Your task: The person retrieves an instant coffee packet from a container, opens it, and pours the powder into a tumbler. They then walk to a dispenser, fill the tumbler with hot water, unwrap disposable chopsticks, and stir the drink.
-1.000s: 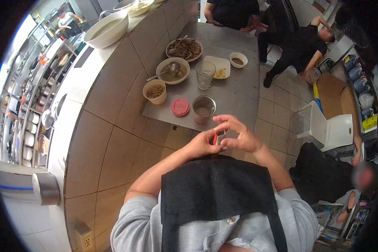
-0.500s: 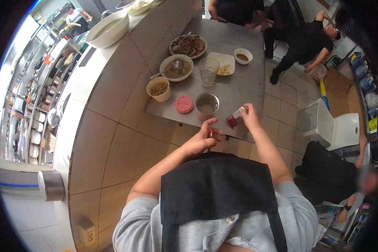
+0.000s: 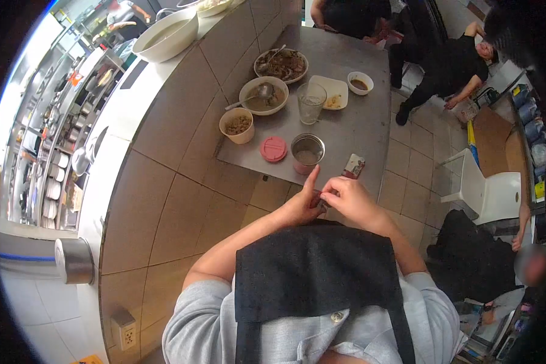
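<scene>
At frame centre, my right hand point(image 3: 350, 200) seems to pinch a small thing point(image 3: 319, 198) I cannot identify against my left hand point(image 3: 300, 207), its grip unclear, below the pink tumbler point(image 3: 306, 162): fiddly work, I judge, needing steadiness.

Lid point(image 3: 273, 149) is just left of the cup point(image 3: 307, 164) on the near end of the counter point(image 3: 365, 124), pack point(image 3: 353, 166) to the right, glass point(image 3: 310, 114) and bowls point(image 3: 267, 111) farther back.

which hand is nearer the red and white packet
Right. The right hand is just below the packet in the picture; the left hand is farther off, below and left.
</scene>
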`<action>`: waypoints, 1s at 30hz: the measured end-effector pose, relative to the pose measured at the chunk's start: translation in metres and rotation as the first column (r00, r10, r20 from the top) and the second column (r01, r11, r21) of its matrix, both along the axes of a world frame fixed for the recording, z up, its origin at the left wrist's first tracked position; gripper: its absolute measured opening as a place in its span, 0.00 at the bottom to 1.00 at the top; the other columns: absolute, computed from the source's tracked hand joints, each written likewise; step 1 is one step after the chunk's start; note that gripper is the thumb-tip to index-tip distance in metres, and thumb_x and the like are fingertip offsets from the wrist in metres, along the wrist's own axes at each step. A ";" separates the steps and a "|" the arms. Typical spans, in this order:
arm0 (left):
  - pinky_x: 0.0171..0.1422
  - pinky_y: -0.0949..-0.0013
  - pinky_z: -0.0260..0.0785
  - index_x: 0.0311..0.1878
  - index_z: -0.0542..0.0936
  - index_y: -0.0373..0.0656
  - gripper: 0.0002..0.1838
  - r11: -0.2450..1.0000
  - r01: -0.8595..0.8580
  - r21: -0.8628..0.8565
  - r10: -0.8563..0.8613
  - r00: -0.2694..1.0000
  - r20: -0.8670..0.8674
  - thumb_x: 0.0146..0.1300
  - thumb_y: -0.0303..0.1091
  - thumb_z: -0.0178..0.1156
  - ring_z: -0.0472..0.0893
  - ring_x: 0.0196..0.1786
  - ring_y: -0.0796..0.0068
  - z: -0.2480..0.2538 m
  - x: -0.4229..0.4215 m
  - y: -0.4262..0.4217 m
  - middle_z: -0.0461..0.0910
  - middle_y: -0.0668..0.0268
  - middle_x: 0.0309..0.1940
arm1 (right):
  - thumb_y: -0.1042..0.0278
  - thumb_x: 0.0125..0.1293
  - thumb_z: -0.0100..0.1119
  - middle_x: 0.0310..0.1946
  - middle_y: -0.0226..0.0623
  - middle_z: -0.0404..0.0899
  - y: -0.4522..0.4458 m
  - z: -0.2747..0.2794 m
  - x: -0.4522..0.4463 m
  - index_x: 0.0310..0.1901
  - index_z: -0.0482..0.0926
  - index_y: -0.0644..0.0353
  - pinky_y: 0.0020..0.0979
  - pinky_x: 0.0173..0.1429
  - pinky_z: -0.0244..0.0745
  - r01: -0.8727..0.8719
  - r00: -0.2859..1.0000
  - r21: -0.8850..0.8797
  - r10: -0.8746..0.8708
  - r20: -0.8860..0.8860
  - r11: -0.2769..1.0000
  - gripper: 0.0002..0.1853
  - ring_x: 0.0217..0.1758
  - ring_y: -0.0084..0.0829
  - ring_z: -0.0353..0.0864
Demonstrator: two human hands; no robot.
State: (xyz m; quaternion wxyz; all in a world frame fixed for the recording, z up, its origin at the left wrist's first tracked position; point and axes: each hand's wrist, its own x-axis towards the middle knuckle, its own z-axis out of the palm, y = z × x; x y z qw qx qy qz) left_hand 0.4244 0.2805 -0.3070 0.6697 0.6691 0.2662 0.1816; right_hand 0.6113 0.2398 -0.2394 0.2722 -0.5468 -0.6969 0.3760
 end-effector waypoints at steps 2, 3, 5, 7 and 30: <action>0.60 0.65 0.71 0.78 0.24 0.55 0.61 0.998 0.048 -0.035 -0.051 0.995 -0.082 0.60 0.20 0.64 0.79 0.55 0.68 0.007 -0.005 -0.001 0.79 0.55 0.54 | 0.68 0.64 0.65 0.29 0.30 0.80 -0.004 0.017 0.002 0.38 0.81 0.63 0.28 0.39 0.74 -0.027 0.996 0.060 0.021 0.083 0.998 0.08 0.34 0.22 0.80; 0.61 0.63 0.71 0.79 0.30 0.54 0.59 0.998 0.046 0.050 -0.047 0.999 0.024 0.60 0.23 0.67 0.78 0.57 0.65 0.008 -0.009 -0.003 0.78 0.52 0.57 | 0.68 0.65 0.63 0.29 0.34 0.80 -0.009 0.037 0.006 0.37 0.80 0.64 0.30 0.38 0.74 -0.019 1.000 0.063 0.019 0.004 0.998 0.08 0.33 0.25 0.80; 0.62 0.60 0.71 0.79 0.35 0.53 0.58 0.991 0.026 0.129 -0.044 0.989 0.138 0.60 0.26 0.70 0.78 0.60 0.63 0.005 -0.019 -0.002 0.76 0.50 0.59 | 0.68 0.67 0.60 0.28 0.36 0.79 -0.025 0.081 0.026 0.35 0.78 0.64 0.32 0.36 0.73 -0.010 0.970 -0.063 -0.006 -0.243 0.998 0.08 0.32 0.28 0.78; 0.66 0.56 0.69 0.78 0.48 0.49 0.51 0.960 0.186 0.207 -0.105 0.931 -0.350 0.59 0.36 0.72 0.76 0.64 0.55 -0.003 -0.033 0.007 0.74 0.49 0.63 | 0.68 0.67 0.59 0.26 0.36 0.78 -0.033 0.090 0.048 0.34 0.77 0.63 0.32 0.35 0.72 -0.031 0.919 -0.188 -0.046 -0.392 0.982 0.07 0.32 0.29 0.78; 0.47 0.72 0.73 0.48 0.79 0.38 0.13 0.977 -0.071 0.202 0.054 0.995 0.086 0.67 0.35 0.65 0.80 0.43 0.81 0.125 -0.014 -0.007 0.84 0.66 0.39 | 0.68 0.64 0.63 0.29 0.46 0.80 -0.032 0.122 -0.003 0.35 0.76 0.62 0.39 0.35 0.75 -0.005 0.998 0.364 -0.017 0.058 0.931 0.07 0.32 0.46 0.82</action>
